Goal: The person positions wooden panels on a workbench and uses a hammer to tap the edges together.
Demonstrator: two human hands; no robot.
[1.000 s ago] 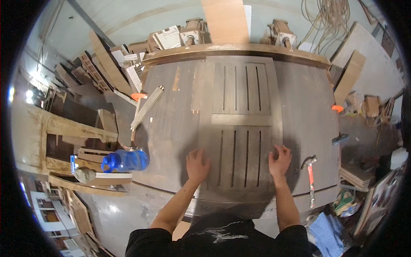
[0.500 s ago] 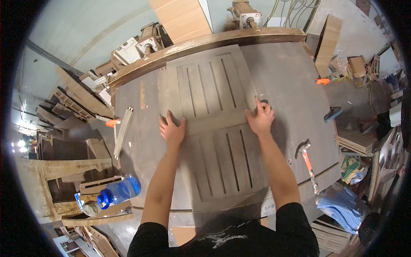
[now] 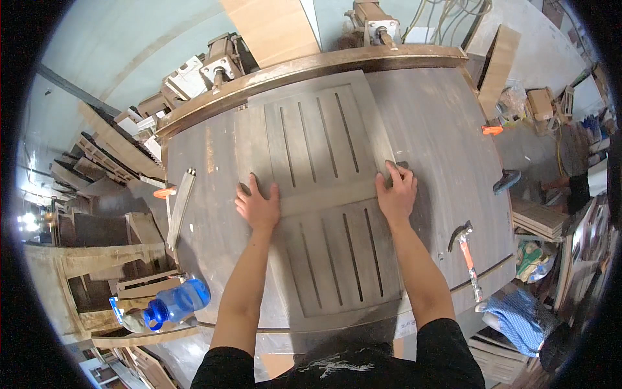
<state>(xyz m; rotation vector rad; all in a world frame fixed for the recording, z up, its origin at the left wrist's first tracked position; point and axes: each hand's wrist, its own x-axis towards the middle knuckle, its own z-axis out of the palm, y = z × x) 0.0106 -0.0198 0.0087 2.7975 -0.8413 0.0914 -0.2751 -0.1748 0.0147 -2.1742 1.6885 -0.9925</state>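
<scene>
A grey-brown wooden door panel (image 3: 327, 194) with two recessed fields of long narrow slots lies flat, its length running away from me. At its middle rail, my left hand (image 3: 258, 206) is on the left edge, thumb toward the panel and fingers spread along the outer side. Opposite it, my right hand (image 3: 396, 194) grips the right edge with bent fingers, thumb on the top face. A small dark patch shows by the right fingertips; I cannot make out what it is. The undersides of both hands are hidden.
The panel lies on a broad worktable (image 3: 434, 129) with a raised metal bar (image 3: 311, 72) along its far side. A claw hammer (image 3: 466, 259) rests at right, thin wooden strips (image 3: 181, 211) at left. Near the left corner are a blue bottle (image 3: 178, 303) and, at right, a checked cloth (image 3: 518, 318).
The whole view has shifted slightly, so the panel appears a little lower. Both hands stay at the same part of the panel, with small finger movements.
</scene>
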